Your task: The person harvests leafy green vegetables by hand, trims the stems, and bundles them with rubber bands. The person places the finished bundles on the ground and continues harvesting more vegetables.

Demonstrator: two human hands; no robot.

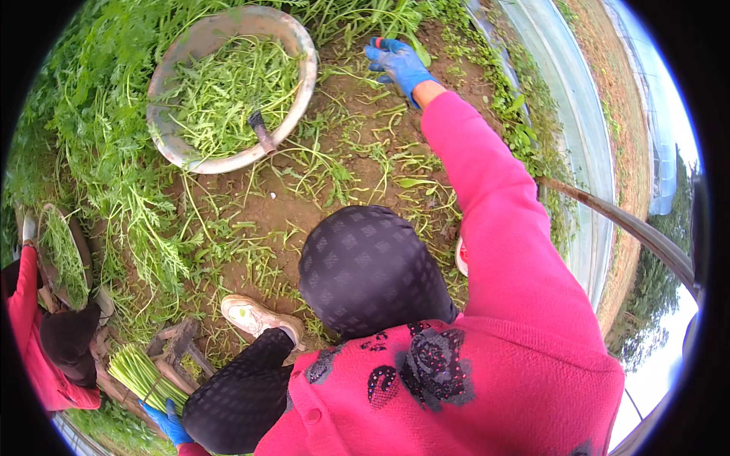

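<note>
My right hand [396,64], in a blue glove with a red band on one finger, reaches out over the soil at the upper middle. Its fingers are spread, and I see nothing held in them. At the lower left, my left hand [169,424], gloved in blue too, grips the lower end of a tied bundle of green stems [147,379] beside my knee. A large worn basin [311,74] stands ahead, holding loose leafy greens [228,97]. A short dark-wrapped piece [261,130] lies across its near rim.
Tall leafy plants [108,114] crowd the left. Cut stems litter the soil [245,208]. A wooden stool [177,347] stands near my shoe [259,316]. Another person [28,336] works at far left by a second basin [80,239]. Plastic sheeting [562,85] and a pole [616,219] border the right.
</note>
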